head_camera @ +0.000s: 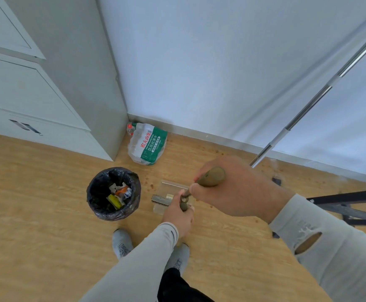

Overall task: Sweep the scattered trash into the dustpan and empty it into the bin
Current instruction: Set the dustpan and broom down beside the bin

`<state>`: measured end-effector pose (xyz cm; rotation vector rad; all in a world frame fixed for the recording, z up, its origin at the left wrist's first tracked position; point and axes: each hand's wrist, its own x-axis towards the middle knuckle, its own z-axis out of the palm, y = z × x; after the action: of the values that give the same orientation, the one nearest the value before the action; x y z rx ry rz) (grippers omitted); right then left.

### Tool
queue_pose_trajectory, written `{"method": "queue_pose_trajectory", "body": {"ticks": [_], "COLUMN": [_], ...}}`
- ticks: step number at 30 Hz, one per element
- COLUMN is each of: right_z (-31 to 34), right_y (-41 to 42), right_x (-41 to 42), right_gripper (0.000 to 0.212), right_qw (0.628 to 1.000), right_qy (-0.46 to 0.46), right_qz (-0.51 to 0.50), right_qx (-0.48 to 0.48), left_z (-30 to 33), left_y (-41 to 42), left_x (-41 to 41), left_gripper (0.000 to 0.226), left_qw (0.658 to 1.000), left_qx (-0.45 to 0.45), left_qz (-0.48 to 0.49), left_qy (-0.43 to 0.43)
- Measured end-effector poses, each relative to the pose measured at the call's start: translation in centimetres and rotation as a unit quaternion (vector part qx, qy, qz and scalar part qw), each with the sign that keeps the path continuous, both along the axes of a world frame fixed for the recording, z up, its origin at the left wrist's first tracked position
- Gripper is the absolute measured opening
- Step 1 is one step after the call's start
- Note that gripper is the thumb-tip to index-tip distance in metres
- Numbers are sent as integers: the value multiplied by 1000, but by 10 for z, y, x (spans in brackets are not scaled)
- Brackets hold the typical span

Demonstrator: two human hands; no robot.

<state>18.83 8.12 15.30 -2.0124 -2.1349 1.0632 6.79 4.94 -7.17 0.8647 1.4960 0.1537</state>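
My right hand (236,188) grips the thick top of an olive-brown handle (212,176), seen end on. Below it my left hand (178,211) grips a second, thinner olive handle (184,204). Under both hands a pale translucent dustpan (170,187) rests on the wooden floor, with a dark brush head (160,199) lying across it. Which handle belongs to which tool is hidden by my hands. The bin (113,194), lined with a black bag, stands just left of the dustpan and holds paper and wrapper scraps. Small brown specks (149,186) dot the floor between them.
A plastic-wrapped pack of water bottles (147,143) leans in the corner by the grey cabinet (47,94). A metal pole (308,105) slants against the white wall at right. A black frame (347,203) stands at the right. My shoes (122,243) are below the bin.
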Motion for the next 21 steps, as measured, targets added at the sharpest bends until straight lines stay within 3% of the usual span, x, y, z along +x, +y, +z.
{"method": "queue_pose_trajectory", "body": {"ticks": [7,10,13,18,19,21], "right_z": [0,3,0,-6,-5,-4], "right_y": [5,1,-1,-8,-11,-12], "right_x": [0,1,0,4,3,3], "right_gripper": [39,37,36,38,37,33], "right_qw": [1000,1000,1000,998,997,994], "right_qy": [10,8,4,5,14,22], "right_qz": [-18,-8,-25,-59,-75,-109], "right_qx": [-13,-15,-11,8,3,6], "left_z": [1,4,12,37,52,71], "left_y": [1,5,7,6,3,2], "left_x": [7,9,8,-19,-29,-53], "left_gripper": [26,29,27,81,81,50], "left_qw": [998,996,998,987,987,986], "left_qx": [36,64,32,19,9,9], "left_qz": [7,-10,-16,-159,-160,-165], "left_qy": [42,64,49,31,14,-14]}}
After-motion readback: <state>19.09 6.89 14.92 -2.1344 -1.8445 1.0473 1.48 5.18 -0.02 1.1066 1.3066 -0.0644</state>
